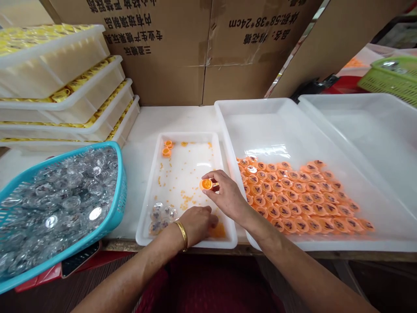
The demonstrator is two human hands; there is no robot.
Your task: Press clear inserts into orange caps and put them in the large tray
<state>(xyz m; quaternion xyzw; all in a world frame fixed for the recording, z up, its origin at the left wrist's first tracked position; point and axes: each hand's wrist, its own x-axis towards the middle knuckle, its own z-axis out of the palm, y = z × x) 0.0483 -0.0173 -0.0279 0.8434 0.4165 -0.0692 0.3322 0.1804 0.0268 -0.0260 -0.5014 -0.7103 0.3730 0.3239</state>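
Observation:
Between the thumb and fingers of my right hand is a small orange cup with orange pellets in it, held above the small white tray. My left hand, with a gold bracelet at the wrist, is low over the tray's near side. Its fingers are curled, and what they hold, if anything, is hidden. Beside them lies a heap of orange pellets. Clear plastic domes sit in the tray's near left corner. Two more orange cups stand in its far left corner.
A blue basket of clear domes stands at left, before stacked white trays of yellow pieces. To the right, a large white tray holds rows of orange pieces. Another white tray adjoins it. Cardboard boxes line the back.

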